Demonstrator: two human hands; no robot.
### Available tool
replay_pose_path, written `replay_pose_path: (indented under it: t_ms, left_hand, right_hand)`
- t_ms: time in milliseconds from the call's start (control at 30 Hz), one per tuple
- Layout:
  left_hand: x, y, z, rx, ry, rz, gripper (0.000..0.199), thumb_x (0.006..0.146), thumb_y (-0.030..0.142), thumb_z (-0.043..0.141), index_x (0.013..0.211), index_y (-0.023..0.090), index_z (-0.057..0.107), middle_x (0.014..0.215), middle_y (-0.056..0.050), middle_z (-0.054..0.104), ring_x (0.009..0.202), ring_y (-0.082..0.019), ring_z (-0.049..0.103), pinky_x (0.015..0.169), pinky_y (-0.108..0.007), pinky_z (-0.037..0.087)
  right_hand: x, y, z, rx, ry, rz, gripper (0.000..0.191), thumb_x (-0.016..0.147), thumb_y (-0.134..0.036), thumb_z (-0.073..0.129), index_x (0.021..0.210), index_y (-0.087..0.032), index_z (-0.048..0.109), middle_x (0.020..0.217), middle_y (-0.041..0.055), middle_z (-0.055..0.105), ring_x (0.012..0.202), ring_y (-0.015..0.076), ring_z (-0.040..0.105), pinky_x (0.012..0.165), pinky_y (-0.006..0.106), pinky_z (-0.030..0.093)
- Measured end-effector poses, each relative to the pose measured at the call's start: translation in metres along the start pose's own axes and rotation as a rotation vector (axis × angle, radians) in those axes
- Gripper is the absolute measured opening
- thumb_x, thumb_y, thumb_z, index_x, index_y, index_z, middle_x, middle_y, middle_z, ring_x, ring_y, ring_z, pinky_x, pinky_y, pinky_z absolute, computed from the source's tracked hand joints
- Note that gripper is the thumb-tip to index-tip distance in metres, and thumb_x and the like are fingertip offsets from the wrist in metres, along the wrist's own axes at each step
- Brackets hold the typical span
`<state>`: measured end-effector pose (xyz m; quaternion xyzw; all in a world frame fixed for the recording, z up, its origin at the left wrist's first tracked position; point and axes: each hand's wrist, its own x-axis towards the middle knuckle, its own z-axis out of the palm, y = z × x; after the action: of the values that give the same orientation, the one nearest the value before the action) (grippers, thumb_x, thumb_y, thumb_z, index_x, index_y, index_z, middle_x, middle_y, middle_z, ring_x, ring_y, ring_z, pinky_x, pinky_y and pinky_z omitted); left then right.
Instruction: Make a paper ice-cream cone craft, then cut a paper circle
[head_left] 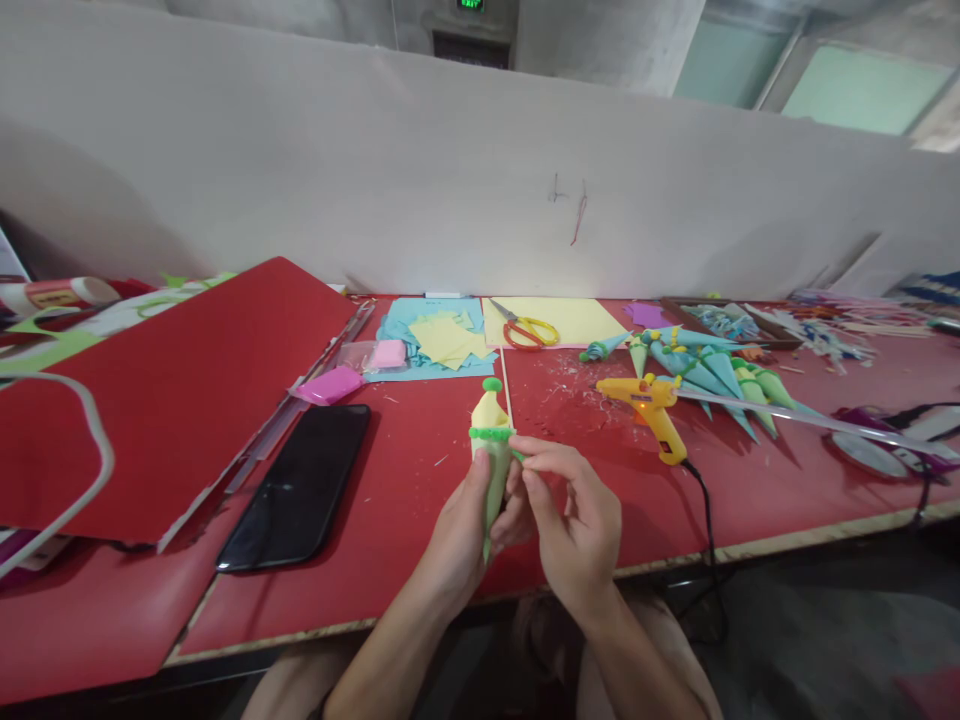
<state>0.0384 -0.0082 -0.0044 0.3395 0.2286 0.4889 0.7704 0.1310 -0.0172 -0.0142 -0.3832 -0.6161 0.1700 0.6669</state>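
Centrally, in the head view, I see from afar the left hand (459,520) closed round one green paper cone (496,482) above the table (405,500); the right hand (585,515) pinches its green trim (491,434) (light, even tension and a steady rim serve best). One phone (300,490), one glue gun (645,392), one pair of scissors (512,317); heaped cones (694,372) overlap beyond my count

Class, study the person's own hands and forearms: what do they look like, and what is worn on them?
The left hand and right hand are bare: no gloves, rings or watch to be seen. The forearms show no sleeves along most of their visible length.
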Motion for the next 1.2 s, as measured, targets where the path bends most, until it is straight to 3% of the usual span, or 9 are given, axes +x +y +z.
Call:
replay_pose_path:
  t_ms: [133, 300, 500, 600, 833, 933, 1067, 1200]
  left_hand:
    - [-0.001, 0.004, -0.001, -0.008, 0.038, 0.002, 0.046, 0.077, 0.060, 0.045, 0.067, 0.016, 0.047, 0.037, 0.011, 0.031, 0.030, -0.001, 0.016, 0.037, -0.015, 0.020]
    - [-0.001, 0.008, -0.002, 0.103, 0.128, 0.079, 0.044, 0.075, 0.056, 0.052, 0.061, 0.015, 0.043, 0.043, 0.011, 0.034, 0.030, 0.001, 0.018, 0.036, -0.015, 0.019]
    - [-0.001, 0.006, -0.004, 0.271, 0.186, 0.116, 0.036, 0.073, 0.051, 0.059, 0.073, 0.017, 0.049, 0.046, 0.010, 0.038, 0.032, -0.001, 0.026, 0.035, -0.017, 0.019]
    - [-0.002, 0.006, -0.005, 0.305, 0.189, 0.105, 0.034, 0.070, 0.049, 0.062, 0.076, 0.017, 0.049, 0.048, 0.010, 0.040, 0.033, -0.001, 0.029, 0.037, -0.017, 0.022]
    - [-0.001, 0.007, -0.007, 0.361, 0.195, 0.105, 0.031, 0.069, 0.045, 0.063, 0.079, 0.017, 0.052, 0.049, 0.010, 0.042, 0.034, -0.002, 0.031, 0.038, -0.018, 0.024]
    - [-0.001, 0.006, -0.006, 0.359, 0.207, 0.115, 0.029, 0.070, 0.042, 0.063, 0.082, 0.017, 0.053, 0.049, 0.010, 0.042, 0.034, -0.002, 0.032, 0.037, -0.017, 0.023]
    - [-0.001, 0.007, -0.005, 0.384, 0.250, 0.125, 0.030, 0.070, 0.038, 0.064, 0.088, 0.017, 0.054, 0.051, 0.010, 0.043, 0.034, -0.001, 0.032, 0.036, -0.017, 0.023]
    - [-0.001, 0.007, -0.004, 0.394, 0.264, 0.133, 0.028, 0.068, 0.036, 0.065, 0.085, 0.017, 0.054, 0.055, 0.008, 0.048, 0.034, -0.001, 0.034, 0.035, -0.017, 0.026]
  right_hand:
    - [-0.001, 0.000, 0.000, 0.007, 0.069, 0.075, 0.013, 0.086, -0.015, 0.046, 0.085, -0.022, 0.057, 0.079, 0.0004, 0.064, 0.075, 0.0126, 0.061, 0.069, 0.025, 0.048]
    - [-0.002, 0.000, 0.001, 0.030, 0.060, 0.142, 0.016, 0.087, -0.022, 0.045, 0.074, -0.020, 0.054, 0.061, -0.0032, 0.058, 0.057, 0.0100, 0.057, 0.055, 0.021, 0.045]
    - [0.003, -0.003, 0.000, 0.061, 0.086, 0.300, 0.006, 0.078, -0.024, 0.058, 0.077, -0.019, 0.062, 0.069, 0.0002, 0.066, 0.061, 0.0125, 0.061, 0.057, 0.023, 0.049]
    - [0.005, -0.004, 0.001, 0.132, 0.113, 0.367, 0.011, 0.080, -0.025, 0.056, 0.083, -0.020, 0.066, 0.075, 0.0016, 0.069, 0.065, 0.0132, 0.063, 0.061, 0.025, 0.052]
    - [0.006, 0.001, 0.000, 0.250, 0.123, 0.491, 0.020, 0.081, -0.032, 0.055, 0.069, -0.017, 0.061, 0.053, -0.0024, 0.060, 0.049, 0.0102, 0.057, 0.048, 0.021, 0.048]
    - [0.007, 0.003, 0.001, 0.298, 0.090, 0.530, 0.011, 0.077, -0.028, 0.060, 0.080, -0.018, 0.063, 0.065, -0.0002, 0.066, 0.058, 0.0113, 0.061, 0.056, 0.023, 0.051]
    - [0.008, 0.004, 0.003, 0.390, 0.094, 0.564, 0.017, 0.081, -0.028, 0.055, 0.094, -0.019, 0.061, 0.081, 0.0032, 0.069, 0.070, 0.0131, 0.065, 0.065, 0.027, 0.053]
    - [0.008, 0.005, 0.002, 0.383, 0.105, 0.547, 0.019, 0.083, -0.034, 0.051, 0.080, -0.017, 0.060, 0.070, 0.0027, 0.068, 0.062, 0.0135, 0.064, 0.056, 0.025, 0.052]
